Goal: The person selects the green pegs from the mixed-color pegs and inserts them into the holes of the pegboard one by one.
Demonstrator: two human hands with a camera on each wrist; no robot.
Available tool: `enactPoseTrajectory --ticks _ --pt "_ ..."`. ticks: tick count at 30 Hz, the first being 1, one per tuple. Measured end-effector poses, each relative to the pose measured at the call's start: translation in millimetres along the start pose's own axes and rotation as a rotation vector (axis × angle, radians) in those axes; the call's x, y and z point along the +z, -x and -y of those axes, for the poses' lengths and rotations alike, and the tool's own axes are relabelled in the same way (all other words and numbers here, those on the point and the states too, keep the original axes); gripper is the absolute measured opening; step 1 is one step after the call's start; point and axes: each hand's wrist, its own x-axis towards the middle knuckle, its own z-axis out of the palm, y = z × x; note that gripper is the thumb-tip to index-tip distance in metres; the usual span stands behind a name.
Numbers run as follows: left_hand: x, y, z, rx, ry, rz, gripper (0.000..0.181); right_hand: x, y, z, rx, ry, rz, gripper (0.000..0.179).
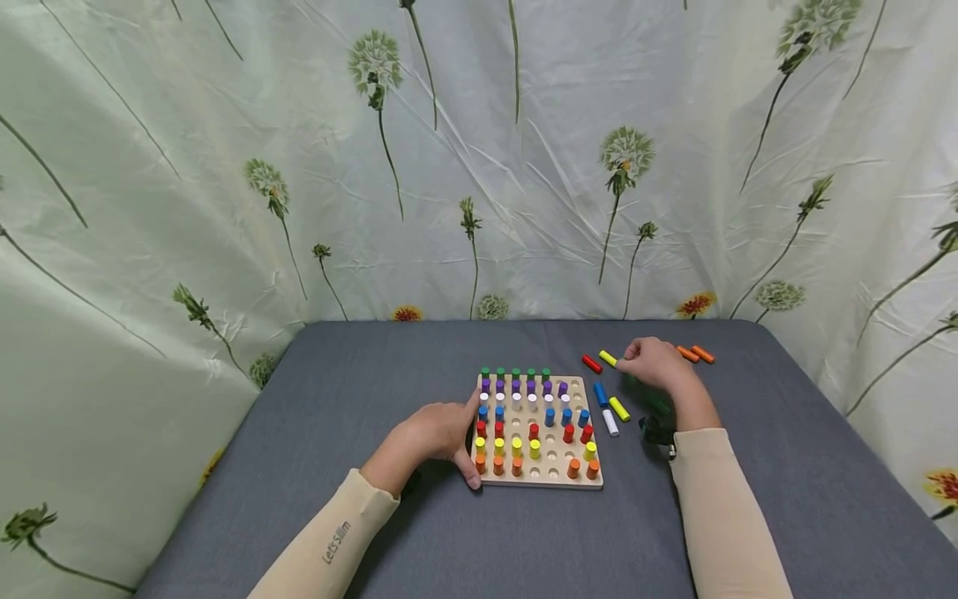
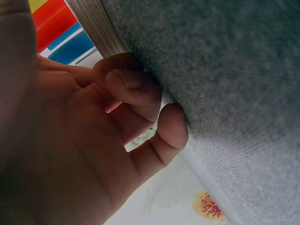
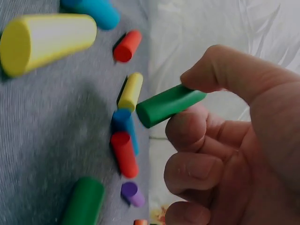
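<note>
A wooden pegboard bears rows of green, purple, white, blue, red, yellow and orange pegs, with some holes bare. My left hand holds its left edge, the thumb at the near corner. The left wrist view shows several curled fingers low beside the board's wooden side. My right hand is past the board's far right corner, over loose pegs. There, thumb and index finger pinch a green peg, tilted in the air; the head view mostly hides it behind the fingers.
Loose pegs lie right of the board: a red peg, a blue peg, a yellow peg and a white peg. Orange pegs lie beyond my right hand. A flowered cloth hangs behind the grey table.
</note>
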Motion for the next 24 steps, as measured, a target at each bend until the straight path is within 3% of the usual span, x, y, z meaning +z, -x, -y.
enactPoseTrajectory --ticks 12,24 --pt "0.2 0.6 0.2 0.001 -0.004 0.001 0.153 6 4.6 33 -0.136 -0.025 -0.068 0.028" --pt "-0.4 2.2 0.0 0.008 -0.001 -0.003 0.152 19 4.7 50 -0.271 -0.098 -0.060 0.020"
